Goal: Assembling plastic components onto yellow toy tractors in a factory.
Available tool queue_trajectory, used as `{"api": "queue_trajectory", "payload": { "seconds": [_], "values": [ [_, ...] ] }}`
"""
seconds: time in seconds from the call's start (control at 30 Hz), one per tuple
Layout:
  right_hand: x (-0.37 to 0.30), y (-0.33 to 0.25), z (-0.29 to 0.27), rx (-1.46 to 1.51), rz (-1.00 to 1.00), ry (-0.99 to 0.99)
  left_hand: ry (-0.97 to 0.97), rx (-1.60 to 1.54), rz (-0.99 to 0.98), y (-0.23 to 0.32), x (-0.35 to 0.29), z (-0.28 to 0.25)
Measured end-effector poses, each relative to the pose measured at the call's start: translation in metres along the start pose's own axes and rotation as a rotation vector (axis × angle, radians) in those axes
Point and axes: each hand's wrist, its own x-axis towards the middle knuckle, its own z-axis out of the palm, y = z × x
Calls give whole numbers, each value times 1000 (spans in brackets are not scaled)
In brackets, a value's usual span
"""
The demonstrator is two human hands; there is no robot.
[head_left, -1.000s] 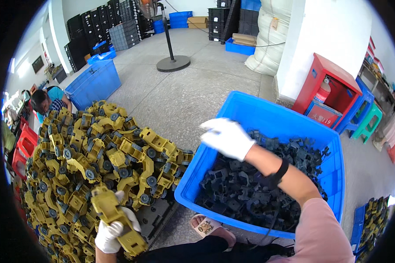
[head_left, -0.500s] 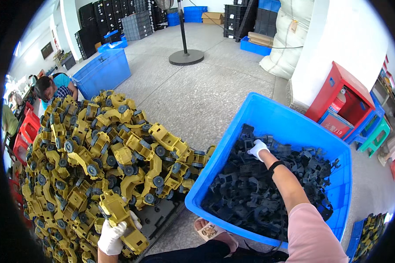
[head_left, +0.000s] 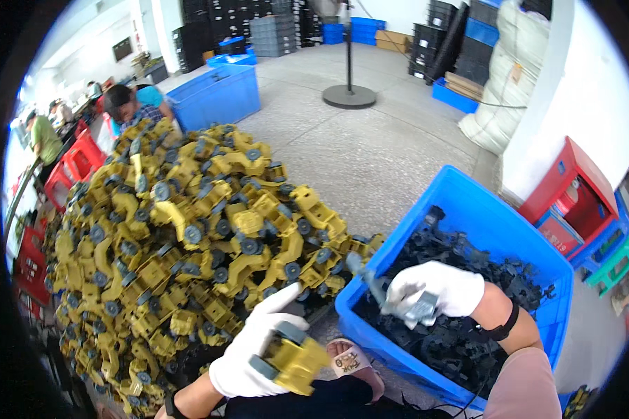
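In a white glove, my left hand (head_left: 253, 343) grips a yellow plastic toy truck body (head_left: 302, 364) with dark grey wheels, low in the middle. My right hand (head_left: 446, 285), gloved too, pinches a dark grey moulded plastic part (head_left: 421, 312) above the near left side of a blue bin (head_left: 461, 192). The part's exact shape is partly hidden by the fingers and blurred. Loose dark plastic parts (head_left: 444, 353) fill the lower portion of the bin. To the left rises a large heap of similar yellow toy truck bodies (head_left: 189, 241). The two hands are apart.
Beyond the heap a person (head_left: 129, 105) bends beside another blue bin (head_left: 217, 94). A stand with a round base (head_left: 349, 96) is on the floor. Right of my bin are a red cabinet (head_left: 573, 199) and a green stool (head_left: 611, 269). Stacked crates (head_left: 272, 35) line the back.
My right hand has come up from among the dark parts holding a grey one. The left has moved right, away from the heap, with the yellow truck body. My view has turned left.
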Motion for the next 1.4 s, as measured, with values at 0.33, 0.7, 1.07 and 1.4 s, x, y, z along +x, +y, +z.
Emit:
{"api": "queue_trajectory", "payload": {
  "seconds": [0.33, 0.7, 1.07, 1.4],
  "values": [
    [69, 6, 93, 773, -91, -500, 260, -500, -184, 13, -30, 1],
    [42, -35, 127, -37, -623, 157, 302, -539, -105, 3, -33, -2],
    [25, -32, 155, -424, -409, 171, 279, -123, -116, -18, -32, -2],
    [36, -24, 169, -685, -558, 387, 523, -56, 39, -27, -28, 11]
  ]
}}
